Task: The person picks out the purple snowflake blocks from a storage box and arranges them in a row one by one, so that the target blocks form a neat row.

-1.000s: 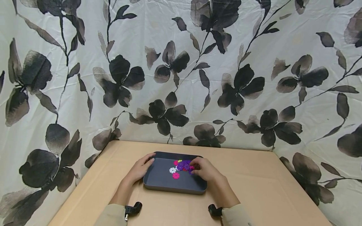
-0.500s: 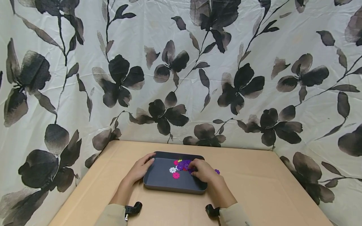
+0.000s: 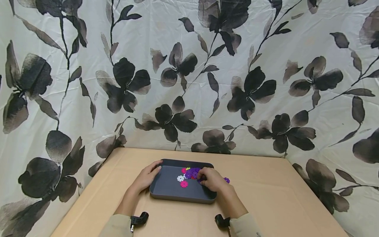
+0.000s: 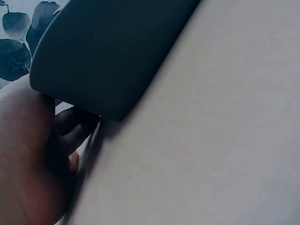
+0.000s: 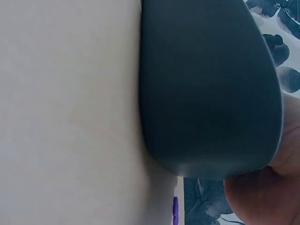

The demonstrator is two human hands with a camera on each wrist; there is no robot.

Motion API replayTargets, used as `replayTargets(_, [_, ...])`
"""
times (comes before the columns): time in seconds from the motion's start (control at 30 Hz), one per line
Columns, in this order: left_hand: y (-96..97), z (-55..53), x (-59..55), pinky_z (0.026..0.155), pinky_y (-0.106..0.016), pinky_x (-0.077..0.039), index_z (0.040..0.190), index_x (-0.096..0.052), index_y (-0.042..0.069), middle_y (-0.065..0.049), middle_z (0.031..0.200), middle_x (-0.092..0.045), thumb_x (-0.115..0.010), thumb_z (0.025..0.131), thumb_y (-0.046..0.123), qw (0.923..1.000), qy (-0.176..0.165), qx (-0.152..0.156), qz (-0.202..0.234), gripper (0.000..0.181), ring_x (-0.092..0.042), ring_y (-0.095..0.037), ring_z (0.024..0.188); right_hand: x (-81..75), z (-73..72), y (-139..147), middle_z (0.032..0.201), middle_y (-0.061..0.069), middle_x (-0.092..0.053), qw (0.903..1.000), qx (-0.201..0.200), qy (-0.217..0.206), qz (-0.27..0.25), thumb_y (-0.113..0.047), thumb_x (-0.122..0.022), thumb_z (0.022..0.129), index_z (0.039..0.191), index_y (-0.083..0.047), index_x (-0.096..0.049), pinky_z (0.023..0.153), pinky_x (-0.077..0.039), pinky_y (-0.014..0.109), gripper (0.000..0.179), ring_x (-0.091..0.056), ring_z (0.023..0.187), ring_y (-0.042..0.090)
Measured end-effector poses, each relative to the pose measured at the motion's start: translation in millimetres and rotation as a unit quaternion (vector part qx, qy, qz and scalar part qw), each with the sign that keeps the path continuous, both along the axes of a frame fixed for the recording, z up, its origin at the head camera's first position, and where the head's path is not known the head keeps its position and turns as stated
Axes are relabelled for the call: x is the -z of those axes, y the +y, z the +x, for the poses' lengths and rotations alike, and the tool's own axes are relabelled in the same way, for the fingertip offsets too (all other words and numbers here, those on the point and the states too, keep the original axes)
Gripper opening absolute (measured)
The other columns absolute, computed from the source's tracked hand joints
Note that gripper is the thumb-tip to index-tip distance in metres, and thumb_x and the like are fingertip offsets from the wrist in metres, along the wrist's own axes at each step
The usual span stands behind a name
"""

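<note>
A dark grey tray point(image 3: 174, 197) rests on the table. My left hand point(image 3: 146, 176) grips its left side, thumb at the rim; in the left wrist view, curled fingers point(image 4: 77, 129) reach below the tray's corner. Several flower-shaped plastic discs lie inside: a purple pile point(image 3: 192, 172), a white disc point(image 3: 180, 178) and a pink disc point(image 3: 184, 184), with red and yellow bits showing. Over the tray's right rim reaches my right hand point(image 3: 214, 179), its thumb and bent fingers pinching at a purple disc point(image 3: 199, 180) beside the pile. The fingertips partly cover that disc.
Another purple disc point(image 3: 227, 180) lies on the tan table point(image 3: 266, 194) to the right of the tray, partly behind my right wrist. A floral cloth point(image 3: 177, 82) hangs behind the table. Each wrist wears a small black camera point(image 3: 222, 221).
My right hand has shifted slightly left and inward over the tray. The purple disc on the table at right has come into view. My left hand and the tray stay put.
</note>
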State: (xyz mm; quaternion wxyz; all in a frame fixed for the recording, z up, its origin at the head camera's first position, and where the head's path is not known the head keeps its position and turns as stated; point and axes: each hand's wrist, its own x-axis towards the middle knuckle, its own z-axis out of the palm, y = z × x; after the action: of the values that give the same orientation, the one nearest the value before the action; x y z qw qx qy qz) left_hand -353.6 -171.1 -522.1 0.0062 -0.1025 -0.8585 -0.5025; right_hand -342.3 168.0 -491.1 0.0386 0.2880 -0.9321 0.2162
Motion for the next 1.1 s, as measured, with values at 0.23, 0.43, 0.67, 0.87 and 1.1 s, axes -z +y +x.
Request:
replayTargets(0.23, [-0.7,0.3,-1.5,0.127,-0.062,-0.025,0.156,-0.048,0.023,-0.013,0.165,-0.042,-0.049,0.111,0.036,1.0,-0.003,-0.001,-0.001,0.047,-0.032,-0.04,0.156,-1.7,1.2,-0.8,0.087,-0.004,-0.058,1.0,0.004,0.007,-0.003,-0.002,-0.083,0.085,0.087,-0.013,-0.074,0.074,-0.05,0.03,0.014,-0.055,0.08,0.01])
replayTargets(0.43, [-1.0,0.1,-2.4,0.127,-0.061,-0.025,0.157,-0.048,0.021,-0.013,0.165,-0.041,-0.049,0.111,0.035,1.0,-0.003,0.003,0.002,0.047,-0.031,-0.039,0.156,-2.5,1.3,-0.2,0.085,-0.004,-0.058,0.9999,-0.001,0.001,-0.016,-0.003,-0.085,0.084,0.085,-0.012,-0.074,0.071,-0.049,0.026,0.013,-0.054,0.078,0.008])
replayTargets(0.67, [-1.6,0.4,-2.0,0.127,-0.061,-0.025,0.156,-0.048,0.022,-0.013,0.165,-0.042,-0.049,0.111,0.035,1.0,-0.003,0.001,0.0,0.047,-0.032,-0.039,0.156,-4.1,0.9,1.3,0.086,-0.002,-0.062,0.9995,-0.012,0.002,-0.03,-0.002,-0.087,0.081,0.083,-0.01,-0.077,0.069,-0.051,0.024,0.013,-0.056,0.077,0.009])
replayTargets(0.87, [-0.9,1.5,-0.7,0.127,-0.059,-0.027,0.157,-0.048,0.017,-0.014,0.164,-0.043,-0.049,0.112,0.033,0.9999,0.01,0.006,0.001,0.048,-0.034,-0.039,0.155,-3.4,1.0,3.8,0.088,-0.001,-0.069,0.9992,-0.021,0.0,-0.035,-0.001,-0.087,0.081,0.085,-0.008,-0.081,0.069,-0.054,0.024,0.01,-0.06,0.079,0.009])
replayTargets(1.1, [0.3,1.9,0.1,0.127,-0.059,-0.027,0.156,-0.048,0.019,-0.013,0.164,-0.044,-0.049,0.112,0.034,0.9999,0.01,0.006,0.002,0.047,-0.034,-0.038,0.155,-3.1,-1.6,7.4,0.092,-0.003,-0.073,0.9969,-0.017,-0.029,-0.071,-0.006,-0.087,0.084,0.093,-0.008,-0.083,0.074,-0.055,0.024,0.01,-0.063,0.086,0.01])
